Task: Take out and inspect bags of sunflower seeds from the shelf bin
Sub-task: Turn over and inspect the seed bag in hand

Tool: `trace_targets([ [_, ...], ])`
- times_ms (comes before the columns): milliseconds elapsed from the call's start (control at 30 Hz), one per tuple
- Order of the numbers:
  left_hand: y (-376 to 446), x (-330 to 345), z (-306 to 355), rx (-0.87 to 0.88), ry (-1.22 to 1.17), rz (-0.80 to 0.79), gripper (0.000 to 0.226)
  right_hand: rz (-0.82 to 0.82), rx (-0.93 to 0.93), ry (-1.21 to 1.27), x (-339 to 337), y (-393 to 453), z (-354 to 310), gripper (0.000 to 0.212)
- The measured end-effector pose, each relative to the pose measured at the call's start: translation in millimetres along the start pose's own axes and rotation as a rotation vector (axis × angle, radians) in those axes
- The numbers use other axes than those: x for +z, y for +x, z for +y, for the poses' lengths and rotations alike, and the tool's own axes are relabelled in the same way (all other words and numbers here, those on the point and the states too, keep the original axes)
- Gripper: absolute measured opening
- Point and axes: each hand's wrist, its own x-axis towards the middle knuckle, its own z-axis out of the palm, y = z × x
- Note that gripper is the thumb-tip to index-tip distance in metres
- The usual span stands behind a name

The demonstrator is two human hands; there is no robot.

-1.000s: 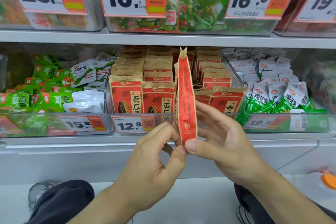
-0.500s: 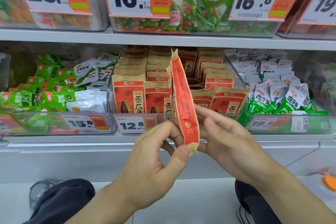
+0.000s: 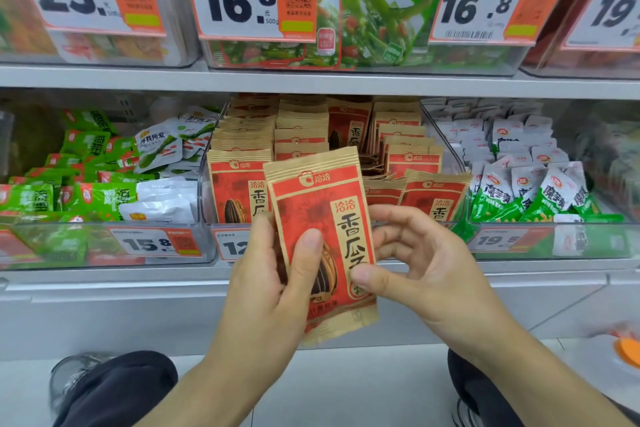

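— Where's the bag you took out?

— You hold the bag of sunflower seeds (image 3: 320, 239) upright in front of the shelf bin (image 3: 207, 218), its printed red front facing you, a little tilted, with the tan bottom seal hanging below your palms.

— And your hands?

— Your left hand (image 3: 270, 288) is closed around the bag's left edge: the thumb presses flat on the front, over the picture of the seed, and the other fingers wrap behind. Your right hand (image 3: 415, 267) pinches the lower right edge between the thumb in front and the fingers behind; those fingers are loosely curled, not spread wide.

— What about the bin itself?

— The clear bin sits just behind the bag, in the middle of the lower shelf, packed with rows of matching red and tan bags (image 3: 301, 135) standing on end. A price tag (image 3: 232, 246) on its front is partly hidden by your left hand. To its left sits a bin of green packets (image 3: 83, 194); to its right, white and green packets (image 3: 540, 191).
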Motion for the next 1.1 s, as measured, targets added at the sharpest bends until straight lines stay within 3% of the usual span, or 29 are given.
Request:
trace_targets([
  [133, 0.6, 0.6, -1.8, -0.028, 0.037, -0.011, 0.028, -0.028, -0.012, 0.019, 2.9, -1.2, -5.2, 0.033],
  [300, -1.4, 1.8, -2.7, -0.054, 0.088, -0.045, 0.05, -0.042, -0.03, 0.022, 5.9, -5.3, -9.4, 0.018],
  [367, -1.0, 2.2, -1.5, -0.06, 0.121, -0.032, 0.042, -0.013, -0.046, 0.001, 7.8, -5.9, -10.4, 0.019],
  [467, 0.8, 1.9, -3.3, -0.087, 0.036, 0.033, 0.012, 0.04, -0.071, -0.074, 9.5, -5.6, -10.8, 0.021],
  [567, -0.3, 2.3, -5.2, -0.016, 0.128, 0.046, 0.038, 0.058, -0.057, -0.13, 8.3, -4.6, -9.3, 0.023],
  [667, -6.5, 4.0, -9.3, 0.031, 0.31, -0.057, 0.048, 0.028, -0.033, -0.147, 8.6, -4.0, -9.9, 0.024],
  [767, -13.1, 10.2, -11.9, -0.053, 0.293, -0.106, 0.084, 0.0, -0.025, -0.177, 11.4, -5.1, -9.1, 0.029],
  [900, -14.8, 16.3, -10.0, -0.111, 0.17, -0.064, 0.102, -0.006, 0.01, -0.123, 16.9, -7.6, -6.9, 0.039],
  [1000, -15.0, 19.7, -13.1, -0.157, 0.079, -0.035, 0.092, -0.02, 0.141, 0.079, 19.1, -8.8, -12.5, 0.043],
  [1100, -15.5, 23.7, -10.5, -0.202, -0.015, -0.036, 0.064, -0.064, 0.215, 0.2, 20.9, -9.8, -17.0, 0.039],
])
